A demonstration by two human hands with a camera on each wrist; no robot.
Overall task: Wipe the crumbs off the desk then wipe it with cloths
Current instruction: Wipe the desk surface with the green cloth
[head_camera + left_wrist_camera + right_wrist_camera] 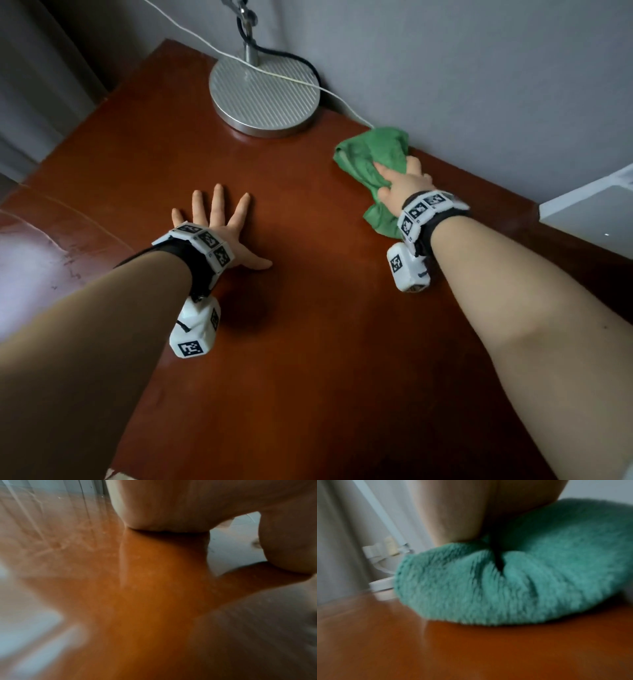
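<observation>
Head view: my right hand point(402, 186) grips the bunched green cloth point(371, 154) on the desk point(308, 308) at its far edge, beside the lamp base point(263, 92); my left hand point(219, 222) lies flat, fingers spread, mid-desk.

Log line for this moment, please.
phase: wiping | right hand: presses cloth on desk near wall | left hand: flat on desk

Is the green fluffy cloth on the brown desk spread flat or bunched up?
Bunched up. The green fluffy cloth lies crumpled in thick folds under the right hand, which grips it against the brown desk.
</observation>
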